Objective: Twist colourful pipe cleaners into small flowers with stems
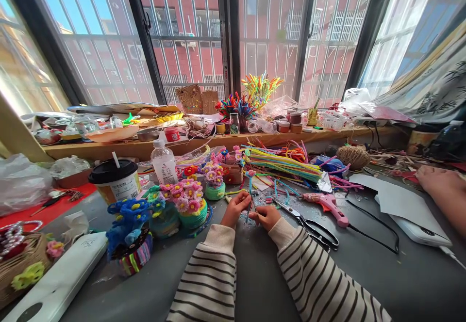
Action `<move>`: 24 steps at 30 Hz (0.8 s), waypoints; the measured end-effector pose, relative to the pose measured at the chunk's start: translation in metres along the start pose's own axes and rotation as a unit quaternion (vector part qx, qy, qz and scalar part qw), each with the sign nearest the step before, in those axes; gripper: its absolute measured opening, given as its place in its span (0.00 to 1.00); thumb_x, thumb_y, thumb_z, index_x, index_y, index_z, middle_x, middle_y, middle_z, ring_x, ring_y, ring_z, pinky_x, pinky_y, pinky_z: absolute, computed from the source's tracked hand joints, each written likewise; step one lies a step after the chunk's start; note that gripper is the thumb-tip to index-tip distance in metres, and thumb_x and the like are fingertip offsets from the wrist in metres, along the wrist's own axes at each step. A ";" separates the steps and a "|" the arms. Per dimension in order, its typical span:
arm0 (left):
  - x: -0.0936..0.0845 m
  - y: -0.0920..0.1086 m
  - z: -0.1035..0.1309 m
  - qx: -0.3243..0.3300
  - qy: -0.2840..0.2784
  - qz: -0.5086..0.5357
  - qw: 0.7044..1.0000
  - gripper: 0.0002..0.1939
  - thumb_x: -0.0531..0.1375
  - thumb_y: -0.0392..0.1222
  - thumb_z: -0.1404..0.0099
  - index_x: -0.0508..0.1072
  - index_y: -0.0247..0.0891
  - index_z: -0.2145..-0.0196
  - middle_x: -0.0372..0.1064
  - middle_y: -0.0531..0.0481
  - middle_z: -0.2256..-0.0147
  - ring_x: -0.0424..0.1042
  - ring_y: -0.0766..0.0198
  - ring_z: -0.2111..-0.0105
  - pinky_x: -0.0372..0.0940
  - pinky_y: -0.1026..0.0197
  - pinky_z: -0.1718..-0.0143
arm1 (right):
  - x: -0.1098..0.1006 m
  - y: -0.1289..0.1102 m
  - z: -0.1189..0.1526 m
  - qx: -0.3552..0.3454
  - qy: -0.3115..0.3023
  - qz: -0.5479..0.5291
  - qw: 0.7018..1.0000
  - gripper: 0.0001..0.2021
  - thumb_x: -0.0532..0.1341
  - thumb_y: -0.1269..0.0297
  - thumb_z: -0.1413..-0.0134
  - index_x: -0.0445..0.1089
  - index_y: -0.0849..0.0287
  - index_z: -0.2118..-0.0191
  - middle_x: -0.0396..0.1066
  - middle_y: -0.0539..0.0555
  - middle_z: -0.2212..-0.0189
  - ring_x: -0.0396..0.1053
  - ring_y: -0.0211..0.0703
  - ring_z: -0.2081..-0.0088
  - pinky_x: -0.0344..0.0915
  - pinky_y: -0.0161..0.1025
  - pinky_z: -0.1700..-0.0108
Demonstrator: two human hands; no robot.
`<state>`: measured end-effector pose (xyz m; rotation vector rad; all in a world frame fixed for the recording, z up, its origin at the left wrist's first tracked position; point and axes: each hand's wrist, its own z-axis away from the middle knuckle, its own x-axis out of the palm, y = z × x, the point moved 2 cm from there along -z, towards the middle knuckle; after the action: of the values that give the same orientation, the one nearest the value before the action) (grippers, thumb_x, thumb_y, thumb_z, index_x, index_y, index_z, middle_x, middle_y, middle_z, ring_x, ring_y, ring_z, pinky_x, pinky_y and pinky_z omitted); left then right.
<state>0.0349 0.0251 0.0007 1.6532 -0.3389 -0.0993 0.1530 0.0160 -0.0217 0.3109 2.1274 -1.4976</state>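
At the middle of the table, my left hand [237, 209] pinches the blue stem of a pipe-cleaner flower [250, 173] with a small pink head, which stands upright above my fingers. My right hand [267, 217] is closed close beside it, fingertips at the lower stem; a thin dark piece shows between the hands, too small to name. Large scissors [309, 225] lie just right of my right hand. Past them rests a pink glue gun [327, 205] with a black cord. Short blue pipe-cleaner pieces [282, 192] are scattered beyond my hands.
Pots of pink flowers [191, 201], a blue flower basket [130, 239], a lidded cup [114, 179] and a bottle [163, 164] stand left. Behind lies a pipe-cleaner bundle [287, 164]. A white power bank [418, 227] and another person's hand [439, 181] are at right.
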 end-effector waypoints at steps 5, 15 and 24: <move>0.002 0.005 0.004 -0.001 0.027 0.017 0.999 0.09 0.55 0.45 0.53 0.59 0.38 0.79 0.53 0.56 0.82 0.54 0.72 0.81 0.51 0.68 0.80 | 0.003 -0.001 -0.001 -0.001 0.010 -0.024 1.000 0.27 0.52 0.40 0.66 0.56 0.61 0.92 0.54 0.47 0.92 0.49 0.29 0.86 0.47 0.30 0.82; 0.001 0.000 0.001 -0.006 -0.005 0.032 0.999 0.10 0.56 0.46 0.54 0.60 0.38 0.79 0.53 0.56 0.82 0.54 0.73 0.82 0.51 0.68 0.81 | 0.003 -0.004 -0.001 -0.001 -0.008 -0.015 1.000 0.28 0.49 0.38 0.66 0.56 0.62 0.91 0.52 0.46 0.92 0.48 0.29 0.86 0.44 0.30 0.82; 0.004 0.006 0.005 -0.015 0.027 0.063 0.998 0.09 0.57 0.44 0.55 0.60 0.39 0.79 0.55 0.56 0.82 0.55 0.73 0.82 0.52 0.69 0.81 | 0.000 -0.005 -0.001 0.024 0.014 0.000 1.000 0.24 0.57 0.47 0.65 0.55 0.62 0.93 0.53 0.45 0.93 0.47 0.28 0.87 0.45 0.29 0.83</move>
<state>0.0361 0.0190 0.0067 1.5987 -0.3978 0.0341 0.1508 0.0157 -0.0172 0.3497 2.1153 -1.5553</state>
